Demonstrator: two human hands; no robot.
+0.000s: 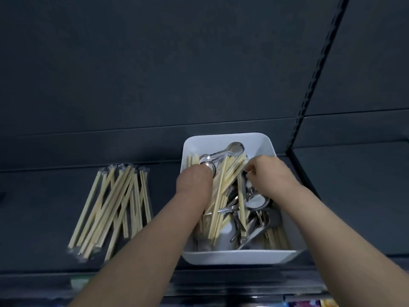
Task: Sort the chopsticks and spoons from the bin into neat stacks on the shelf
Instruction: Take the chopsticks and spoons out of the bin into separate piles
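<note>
Fingers [254,166] of the right hand [271,173] pinch together at the top ends of the chopsticks [223,182] heaped in the white bin [232,257]; whether they hold one cannot be told. Beside it, the left hand [194,180] curls round nested spoons [209,167], whose bowls jut just past its knuckles. More loose spoons [256,201] lie tangled below the right hand. Already-sorted wrapped chopsticks [115,209] lie fanned on the dark shelf [44,207], left of the bin and apart from both hands.
</note>
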